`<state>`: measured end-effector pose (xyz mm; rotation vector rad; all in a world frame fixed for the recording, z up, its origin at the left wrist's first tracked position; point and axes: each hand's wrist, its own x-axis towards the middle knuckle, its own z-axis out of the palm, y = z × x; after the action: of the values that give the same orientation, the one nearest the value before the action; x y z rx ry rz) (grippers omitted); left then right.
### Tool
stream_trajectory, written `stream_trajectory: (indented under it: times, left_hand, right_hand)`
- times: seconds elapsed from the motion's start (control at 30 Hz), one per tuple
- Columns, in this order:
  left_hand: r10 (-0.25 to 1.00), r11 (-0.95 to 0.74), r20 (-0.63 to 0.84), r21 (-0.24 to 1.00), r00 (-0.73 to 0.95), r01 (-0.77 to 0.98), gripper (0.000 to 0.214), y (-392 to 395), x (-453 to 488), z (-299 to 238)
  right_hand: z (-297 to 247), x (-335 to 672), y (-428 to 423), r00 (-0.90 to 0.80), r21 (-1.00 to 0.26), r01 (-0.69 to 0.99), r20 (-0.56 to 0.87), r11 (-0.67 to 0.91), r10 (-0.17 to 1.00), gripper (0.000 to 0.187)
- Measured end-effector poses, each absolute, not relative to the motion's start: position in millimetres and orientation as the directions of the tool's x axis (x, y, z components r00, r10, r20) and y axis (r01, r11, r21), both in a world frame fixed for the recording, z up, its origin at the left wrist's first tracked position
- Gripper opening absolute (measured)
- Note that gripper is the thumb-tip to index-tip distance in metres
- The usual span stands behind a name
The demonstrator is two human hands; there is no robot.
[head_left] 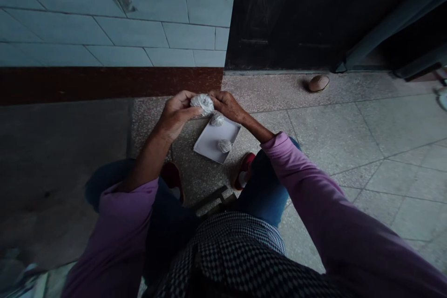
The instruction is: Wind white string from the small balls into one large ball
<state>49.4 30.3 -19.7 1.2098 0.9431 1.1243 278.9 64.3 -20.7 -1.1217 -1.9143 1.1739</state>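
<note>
My left hand [177, 116] is closed around a ball of white yarn [202, 104], thumb in front and fingers behind. On the ball's right side, my right hand [226, 104] has its fingers curled together close against the yarn; what they pinch is too small to make out. Below the hands a shallow white box lid [208, 143] rests on the floor between my feet. Two smaller balls of greyish-white yarn are in it: one yarn ball [217, 119] at the far edge, partly under my right hand, and another yarn ball [224, 145] near the right side.
A tiled wall [139, 32] with a dark red base strip [104, 84] stands ahead, beside a dark door [279, 18]. A rounded pinkish-brown object [318, 84] lies on the speckled floor [324, 135] by the threshold. My red shoes [247, 164] flank the lid.
</note>
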Motion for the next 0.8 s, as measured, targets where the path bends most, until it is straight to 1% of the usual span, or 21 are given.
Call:
stream_trajectory:
  times: [0.1,0.2,0.27,0.33,0.37,0.43,0.53,0.6,0.67,0.73,0.8]
  left_hand:
    - [0.996,-0.014,0.033,0.975,0.080,-0.220,0.054,37,47,-28]
    - [1.000,-0.024,0.023,0.973,-0.009,-0.228,0.051,43,43,-36]
    - [0.997,-0.039,0.030,0.989,-0.065,-0.142,0.045,45,39,-40]
    - [0.993,-0.059,0.060,0.998,-0.106,0.009,0.040,47,36,-42]
    - [0.992,-0.068,0.076,0.994,-0.105,0.087,0.038,47,35,-43]
    - [0.995,-0.075,0.087,0.977,-0.051,0.199,0.036,46,32,-43]
    - [0.993,-0.088,0.065,0.966,0.103,0.242,0.037,40,33,-40]
    - [0.974,-0.086,0.038,0.974,0.223,0.210,0.037,35,35,-36]
    - [0.952,-0.055,0.016,0.992,0.307,0.118,0.039,30,39,-31]
    - [0.948,-0.008,0.012,1.000,0.317,-0.012,0.041,27,43,-26]
    - [0.954,0.036,0.003,0.991,0.301,-0.126,0.043,26,47,-24]
  right_hand:
    - [-29,268,55,-0.525,-0.891,0.374,0.026,0.258,0.851,0.047]
    - [-36,261,46,-0.608,-0.856,0.388,0.041,0.342,0.793,0.044]
    - [-38,258,42,-0.657,-0.836,0.375,0.065,0.400,0.751,0.043]
    - [-36,257,40,-0.695,-0.825,0.350,0.089,0.444,0.713,0.045]
    - [-34,258,39,-0.704,-0.821,0.342,0.099,0.457,0.703,0.047]
    - [-27,261,41,-0.693,-0.816,0.342,0.115,0.466,0.711,0.052]
    - [-13,269,47,-0.607,-0.815,0.376,0.142,0.440,0.782,0.059]
    - [-5,275,52,-0.524,-0.823,0.408,0.143,0.395,0.839,0.061]
    - [1,278,56,-0.443,-0.839,0.435,0.116,0.326,0.889,0.063]
    - [2,276,59,-0.395,-0.866,0.426,0.081,0.261,0.915,0.067]
    - [-2,272,60,-0.373,-0.900,0.381,0.060,0.212,0.926,0.071]
